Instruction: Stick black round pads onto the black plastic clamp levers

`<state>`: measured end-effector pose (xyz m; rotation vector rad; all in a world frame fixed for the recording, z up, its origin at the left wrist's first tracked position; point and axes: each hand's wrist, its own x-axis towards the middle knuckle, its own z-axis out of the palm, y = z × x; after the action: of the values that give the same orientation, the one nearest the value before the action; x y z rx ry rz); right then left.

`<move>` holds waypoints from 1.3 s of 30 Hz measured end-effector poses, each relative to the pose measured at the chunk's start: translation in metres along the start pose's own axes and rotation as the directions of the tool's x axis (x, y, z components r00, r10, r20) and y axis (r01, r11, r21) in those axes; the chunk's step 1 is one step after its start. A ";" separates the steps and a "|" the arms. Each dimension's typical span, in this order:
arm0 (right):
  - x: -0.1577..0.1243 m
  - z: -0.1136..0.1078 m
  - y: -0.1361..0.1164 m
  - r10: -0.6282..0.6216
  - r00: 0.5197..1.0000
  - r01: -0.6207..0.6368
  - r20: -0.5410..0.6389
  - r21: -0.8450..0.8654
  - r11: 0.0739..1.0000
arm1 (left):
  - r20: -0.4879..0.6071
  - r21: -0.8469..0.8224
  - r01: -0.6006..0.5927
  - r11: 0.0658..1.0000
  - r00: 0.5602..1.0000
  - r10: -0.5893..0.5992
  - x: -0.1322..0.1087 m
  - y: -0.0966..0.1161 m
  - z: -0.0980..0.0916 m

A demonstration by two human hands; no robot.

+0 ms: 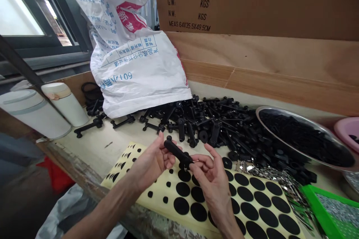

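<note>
Over the sticker sheet, a black plastic arm-shaped part (177, 151) with rounded ends is held at a slant between both hands. My left hand (157, 157) is curled around its upper left end, thumb up, fingertips under it. Thumb and fingers of my right hand (211, 177) pinch its lower right end, hiding some of it. Beneath the hands lies a pale yellow sheet (157, 207) with black round pads in large and small sizes. Just beyond, a heap of similar black parts (193, 121) spreads over the table.
A white printed sack (140, 71) stands behind the heap. At right are a metal bowl (259, 110) of black pieces, loose metal clips (280, 179), a green tray (318, 203) and a pink bowl (343, 129). Two white containers (42, 114) (68, 106) stand left; a cardboard box (266, 3) is behind.
</note>
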<state>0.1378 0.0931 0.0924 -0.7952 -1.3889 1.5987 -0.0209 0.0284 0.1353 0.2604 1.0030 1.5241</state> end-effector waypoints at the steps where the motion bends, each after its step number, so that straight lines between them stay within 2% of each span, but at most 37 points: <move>1: 0.000 0.000 -0.002 0.032 0.999 -0.031 -0.025 0.043 0.999 | 0.025 0.076 -0.081 0.994 0.996 0.080 -0.004 -0.006 0.001; 3: 0.000 0.002 -0.004 0.108 0.993 -0.103 -0.055 0.091 0.991 | 0.073 0.277 -0.219 0.935 0.976 0.207 -0.011 -0.017 0.001; 5: -0.002 0.005 -0.002 0.162 0.986 -0.156 -0.041 0.127 0.980 | 0.141 0.432 -0.290 0.854 0.957 0.254 -0.015 -0.028 0.000; 8: -0.005 0.009 0.005 0.175 0.985 -0.173 -0.003 0.151 0.973 | 0.179 0.498 -0.296 0.815 0.955 0.238 -0.017 -0.041 -0.001; 11: -0.006 0.012 0.011 0.144 0.988 -0.136 -0.061 0.124 0.983 | 0.155 0.518 -0.263 0.814 0.965 0.214 -0.017 -0.050 -0.003; 16: -0.006 0.009 0.008 0.152 0.984 -0.143 -0.089 0.099 0.985 | 0.180 0.686 -0.324 0.652 0.943 0.279 -0.015 -0.053 -0.010; 18: -0.005 0.004 0.005 0.172 0.978 -0.164 -0.121 0.073 0.984 | 0.127 0.661 -0.305 0.685 0.946 0.298 -0.013 -0.049 -0.011; 21: -0.005 -0.005 0.000 0.180 0.969 -0.175 -0.171 0.042 0.984 | -0.022 0.529 -0.213 0.821 0.964 0.264 -0.009 -0.038 -0.009; 23: -0.005 -0.008 -0.002 0.225 0.964 -0.218 -0.141 0.058 0.974 | -0.082 0.439 -0.177 0.881 0.968 0.235 -0.006 -0.034 -0.009; 28: -0.011 0.000 -0.005 0.361 0.932 -0.363 0.040 0.048 0.931 | -0.066 0.367 -0.195 0.910 0.970 0.234 0.001 -0.038 -0.016; 39: -0.013 0.011 0.000 0.444 0.895 -0.443 0.045 -0.038 0.896 | -0.053 0.353 -0.198 0.915 0.972 0.230 0.001 -0.040 -0.017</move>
<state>0.1342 0.0763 0.0937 -1.1579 -1.3287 1.9613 -0.0048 0.0176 0.0962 0.5681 1.3549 1.5602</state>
